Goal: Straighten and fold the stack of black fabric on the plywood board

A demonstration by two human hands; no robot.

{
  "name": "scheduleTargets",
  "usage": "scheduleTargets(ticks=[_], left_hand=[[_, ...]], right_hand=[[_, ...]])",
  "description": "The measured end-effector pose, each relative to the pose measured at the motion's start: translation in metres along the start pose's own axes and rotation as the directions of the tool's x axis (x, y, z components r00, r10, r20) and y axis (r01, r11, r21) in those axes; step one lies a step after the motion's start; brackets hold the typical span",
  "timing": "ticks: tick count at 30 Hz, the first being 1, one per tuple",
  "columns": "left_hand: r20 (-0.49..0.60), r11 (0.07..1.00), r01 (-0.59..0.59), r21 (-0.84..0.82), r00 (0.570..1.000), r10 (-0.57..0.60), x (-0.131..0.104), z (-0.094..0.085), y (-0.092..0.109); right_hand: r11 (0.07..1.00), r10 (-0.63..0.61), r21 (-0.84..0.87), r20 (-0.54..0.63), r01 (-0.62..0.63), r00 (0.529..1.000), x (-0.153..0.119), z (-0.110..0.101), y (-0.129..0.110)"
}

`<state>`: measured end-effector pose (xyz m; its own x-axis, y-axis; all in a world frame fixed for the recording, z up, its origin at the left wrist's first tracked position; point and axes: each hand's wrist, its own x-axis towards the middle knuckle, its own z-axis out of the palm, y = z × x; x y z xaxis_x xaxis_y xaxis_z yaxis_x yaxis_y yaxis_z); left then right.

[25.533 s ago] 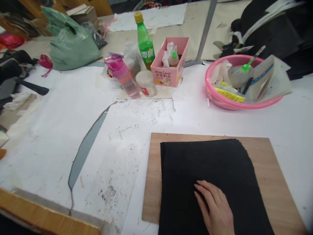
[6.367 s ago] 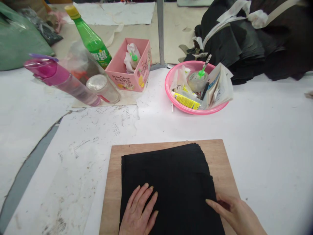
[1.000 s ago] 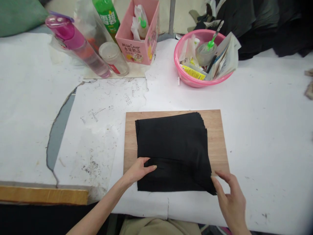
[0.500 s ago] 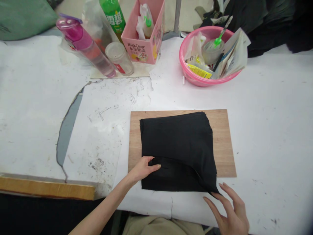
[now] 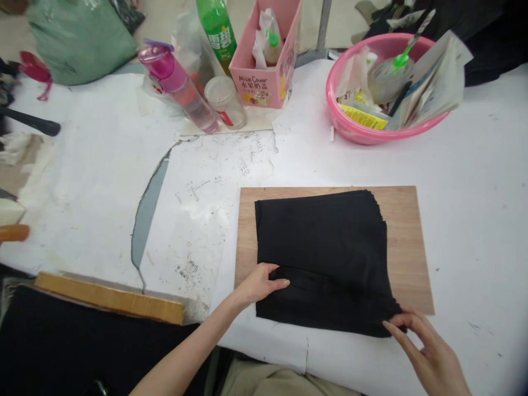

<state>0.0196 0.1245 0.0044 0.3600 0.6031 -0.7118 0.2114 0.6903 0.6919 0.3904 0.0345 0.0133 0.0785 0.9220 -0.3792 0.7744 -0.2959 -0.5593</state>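
While our left hand (image 5: 259,283) and right hand (image 5: 429,352) pinch the black cloth (image 5: 322,258) at its near edge, the far pink basin (image 5: 350,129) holds packets and the pink box (image 5: 264,88) a small bottle.

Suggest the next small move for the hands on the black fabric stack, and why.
Probably lift the top layer: the left hand pinches the near left edge of the black fabric stack, and the right hand pinches its near right corner overhanging the wooden board.

Garment workshop: paper-covered cutting table (image 5: 474,181), dark fabric heaps (image 5: 487,38), glue basin (image 5: 350,129).
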Motion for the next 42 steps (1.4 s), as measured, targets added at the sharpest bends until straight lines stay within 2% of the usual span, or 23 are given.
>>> scheduleTargets(ticks=[2, 4, 6, 8, 9, 10, 12, 13, 14, 16, 19, 23, 29, 33, 38, 40, 42], left_hand=[[-0.005, 1.0, -0.001, -0.003, 1.0, 0.001, 0.0, 0.0, 0.001], [-0.007, 1.0, 0.001, -0.005, 1.0, -0.001, 0.0, 0.0, 0.0], [-0.005, 1.0, 0.003, -0.01, 1.0, -0.004, 0.001, 0.0, -0.002], [-0.003, 1.0, 0.003, -0.017, 1.0, -0.003, 0.002, 0.0, -0.004], [-0.004, 1.0, 0.0, -0.021, 1.0, -0.001, 0.002, 0.0, -0.005], [-0.004, 1.0, -0.003, -0.025, 1.0, 0.003, 0.002, 0.0, -0.006], [-0.005, 0.999, -0.009, -0.035, 1.0, 0.009, 0.003, 0.001, -0.007], [-0.003, 0.999, -0.012, -0.04, 1.0, 0.011, 0.004, 0.001, -0.007], [0.0, 0.999, -0.013, -0.047, 1.0, 0.013, 0.004, 0.001, -0.008], [0.01, 0.998, -0.014, -0.06, 1.0, 0.015, 0.004, 0.001, -0.008], [0.011, 0.997, -0.018, -0.072, 1.0, 0.019, 0.004, 0.001, -0.008], [0.007, 0.996, -0.02, -0.086, 1.0, 0.02, 0.004, 0.0, -0.009], [0.005, 0.997, -0.005, -0.076, 1.0, 0.006, 0.004, 0.0, -0.011], [-0.002, 0.998, -0.023, -0.05, 1.0, 0.023, 0.004, 0.0, -0.008], [-0.016, 0.999, -0.034, -0.008, 0.999, 0.034, 0.004, -0.001, -0.005], [-0.02, 0.999, -0.033, -0.002, 0.999, 0.033, 0.004, 0.0, -0.006], [-0.016, 0.999, -0.032, -0.008, 0.999, 0.032, 0.004, 0.0, -0.008]], right_hand=[[0.995, -0.058, -0.085, 0.027, 0.06, 0.998, 0.006, -0.004, 0.007], [0.968, -0.095, -0.234, -0.007, 0.091, 0.995, 0.009, -0.011, 0.009], [0.927, -0.103, -0.374, -0.186, 0.027, 0.977, 0.008, -0.017, -0.001], [0.913, -0.137, -0.405, -0.418, -0.049, 0.898, 0.005, -0.017, -0.028], [0.927, -0.164, -0.374, -0.47, -0.027, 0.867, 0.002, -0.012, -0.047], [0.926, -0.237, -0.371, -0.439, 0.065, 0.867, 0.0, -0.005, -0.067], [0.878, -0.447, -0.309, -0.261, 0.365, 0.856, -0.004, 0.018, -0.107], [0.812, -0.565, -0.269, -0.137, 0.518, 0.814, -0.005, 0.032, -0.124], [0.79, -0.586, -0.248, -0.04, 0.56, 0.809, -0.005, 0.046, -0.136], [0.825, -0.52, -0.254, 0.012, 0.505, 0.854, -0.002, 0.071, -0.149], [0.873, -0.403, -0.299, 0.004, 0.386, 0.915, 0.005, 0.091, -0.146], [0.885, -0.355, -0.312, 0.028, 0.345, 0.935, 0.012, 0.096, -0.137], [0.91, -0.305, -0.259, 0.111, 0.324, 0.946, 0.02, 0.095, -0.142], [0.921, -0.29, -0.218, 0.167, 0.322, 0.942, 0.023, 0.095, -0.15], [0.921, -0.351, -0.124, 0.145, 0.369, 0.925, 0.018, 0.099, -0.155], [0.899, -0.41, -0.088, 0.171, 0.429, 0.896, 0.012, 0.099, -0.153], [0.864, -0.472, -0.049, 0.267, 0.501, 0.84, 0.004, 0.094, -0.148]])
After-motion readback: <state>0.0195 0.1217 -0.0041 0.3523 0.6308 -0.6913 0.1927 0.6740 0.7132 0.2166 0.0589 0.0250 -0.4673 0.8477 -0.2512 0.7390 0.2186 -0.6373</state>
